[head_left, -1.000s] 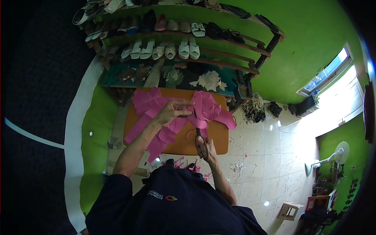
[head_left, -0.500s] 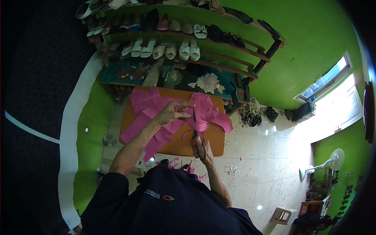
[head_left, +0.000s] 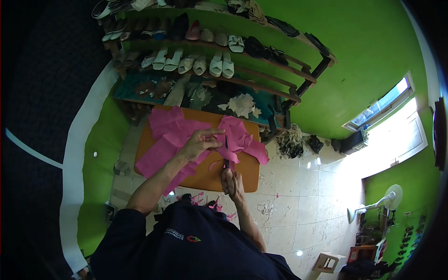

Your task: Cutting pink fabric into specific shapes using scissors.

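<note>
My right hand (head_left: 232, 182) is closed round the handles of a pair of scissors (head_left: 227, 163). The dark blades point away from me, against a crumpled pink sheet (head_left: 239, 135) that looks like thin fabric or soft leather. Just left of the blades, my left hand (head_left: 198, 145) pinches the edge of this pink sheet between thumb and fingers. More pink pieces (head_left: 161, 147) lie overlapped under and beside my left forearm. A narrow curved pink offcut (head_left: 213, 165) rests on the orange tabletop (head_left: 200, 183) near the scissors.
Behind the table stands a rack (head_left: 261, 84) of shoes and sandals, with pale scraps (head_left: 242, 105) on its lowest shelf. Offcuts litter the tiled floor (head_left: 294, 200). A stool (head_left: 329, 262) and a white fan (head_left: 393, 197) stand to the right.
The whole view has shifted slightly, so everything sits further left. Both hands keep their grips beside each other, the scissors still at the pink sheet.
</note>
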### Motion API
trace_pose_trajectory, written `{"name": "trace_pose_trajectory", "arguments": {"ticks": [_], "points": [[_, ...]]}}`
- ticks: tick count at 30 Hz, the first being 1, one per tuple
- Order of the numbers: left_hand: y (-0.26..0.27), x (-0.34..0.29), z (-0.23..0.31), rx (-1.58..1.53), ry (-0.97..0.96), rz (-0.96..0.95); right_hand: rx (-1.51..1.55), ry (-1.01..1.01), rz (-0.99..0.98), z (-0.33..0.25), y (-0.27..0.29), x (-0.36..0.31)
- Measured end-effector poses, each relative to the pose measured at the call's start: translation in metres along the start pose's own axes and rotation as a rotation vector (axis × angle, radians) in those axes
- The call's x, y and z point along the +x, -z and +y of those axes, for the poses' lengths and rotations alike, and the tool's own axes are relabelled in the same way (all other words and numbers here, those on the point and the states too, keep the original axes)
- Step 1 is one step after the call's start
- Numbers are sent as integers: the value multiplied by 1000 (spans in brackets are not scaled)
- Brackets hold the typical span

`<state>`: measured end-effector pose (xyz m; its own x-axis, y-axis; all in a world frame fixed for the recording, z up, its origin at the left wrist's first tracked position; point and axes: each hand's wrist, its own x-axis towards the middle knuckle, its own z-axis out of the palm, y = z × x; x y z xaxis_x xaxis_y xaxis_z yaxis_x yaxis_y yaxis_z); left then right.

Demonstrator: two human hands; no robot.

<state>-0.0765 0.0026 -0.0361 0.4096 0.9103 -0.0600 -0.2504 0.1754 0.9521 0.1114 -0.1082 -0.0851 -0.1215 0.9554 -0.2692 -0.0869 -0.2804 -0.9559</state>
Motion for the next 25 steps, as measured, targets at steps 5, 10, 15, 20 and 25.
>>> {"name": "trace_pose_trajectory", "arguments": {"ticks": [5, 10, 15, 20, 25], "points": [[2, -1, -11, -51, -41, 27, 43, 3, 2, -3, -6, 0], [-9, -5, -8, -163, -52, 90, 53, -23, 35, 1, -7, 4], [-12, -6, -13, -165, -63, 157, 41, -44, 90, -7, -13, 4], [-14, -5, -18, -196, -70, 175, 11, -73, 145, -6, -16, 4], [-14, -8, -21, -154, -82, 204, -79, -92, 202, -14, -19, 4]]}}
